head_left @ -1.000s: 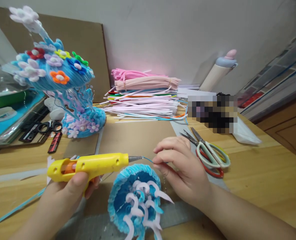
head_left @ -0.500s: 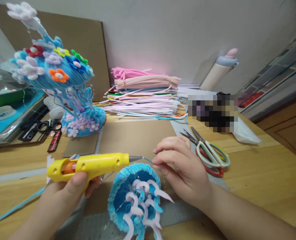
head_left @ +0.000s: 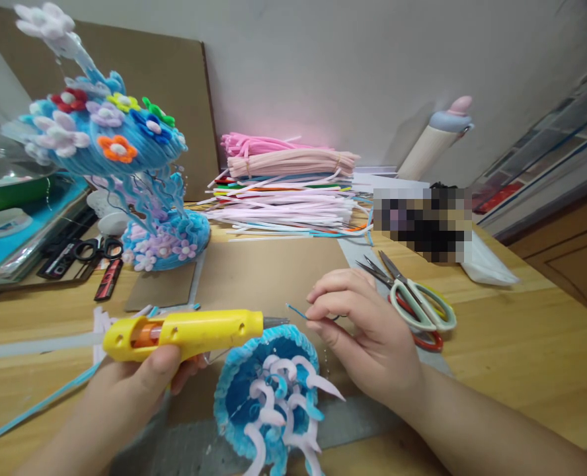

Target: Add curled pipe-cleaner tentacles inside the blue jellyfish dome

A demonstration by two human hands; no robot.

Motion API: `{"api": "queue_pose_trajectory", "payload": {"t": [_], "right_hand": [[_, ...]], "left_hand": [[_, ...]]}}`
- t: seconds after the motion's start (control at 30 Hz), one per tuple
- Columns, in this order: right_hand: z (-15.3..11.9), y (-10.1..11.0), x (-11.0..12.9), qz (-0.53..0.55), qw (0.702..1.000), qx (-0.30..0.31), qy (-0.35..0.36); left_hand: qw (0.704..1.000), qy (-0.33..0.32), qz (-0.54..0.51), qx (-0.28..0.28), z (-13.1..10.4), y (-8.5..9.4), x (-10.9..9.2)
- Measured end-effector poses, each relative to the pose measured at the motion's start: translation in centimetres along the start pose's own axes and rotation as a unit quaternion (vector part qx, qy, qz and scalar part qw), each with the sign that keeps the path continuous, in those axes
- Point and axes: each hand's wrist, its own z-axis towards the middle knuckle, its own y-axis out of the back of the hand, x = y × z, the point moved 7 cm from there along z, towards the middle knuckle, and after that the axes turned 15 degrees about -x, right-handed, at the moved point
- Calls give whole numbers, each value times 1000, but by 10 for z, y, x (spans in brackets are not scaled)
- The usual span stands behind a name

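My left hand (head_left: 149, 377) is closed around a yellow hot glue gun (head_left: 194, 332), whose grey nozzle points right. My right hand (head_left: 357, 330) pinches a thin blue wire (head_left: 296, 311) between thumb and fingertips, its free end sticking out leftward, a small gap from the nozzle. Below the two hands lies a blue fuzzy dome (head_left: 229, 410) of pipe cleaners, its hollow side facing me. Curled white and blue pipe-cleaner tentacles (head_left: 264, 403) spill from it. The palm side of my right hand is hidden.
A blue jellyfish-like lamp shape with felt flowers (head_left: 125, 149) stands at back left. Bundled pipe cleaners (head_left: 288, 192) lie at the back. Green-handled scissors (head_left: 417, 304) rest on the right, small black scissors (head_left: 98, 250) on the left. A tilted bottle (head_left: 427, 145) leans near the wall.
The glue gun has moved slightly right and down, and its nozzle no longer meets the wire's end. My right hand has hardly moved; the wire's tip now stands free.
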Motion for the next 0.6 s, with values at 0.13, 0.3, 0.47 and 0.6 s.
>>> {"api": "queue_pose_trajectory", "payload": {"t": [0.13, 0.3, 0.47, 0.6], "right_hand": [[-1, -4, -1, -20, 999, 26, 6], [-1, -7, 4, 10, 998, 50, 24], [1, -2, -4, 26, 999, -1, -21], [1, -4, -9, -2, 999, 14, -31]], "left_hand": [[999, 5, -34, 21, 1, -1, -6], [999, -31, -9, -10, 4, 0, -19], [999, -32, 30, -5, 2, 2, -9], [1000, -13, 9, -4, 1, 1, -6]]}}
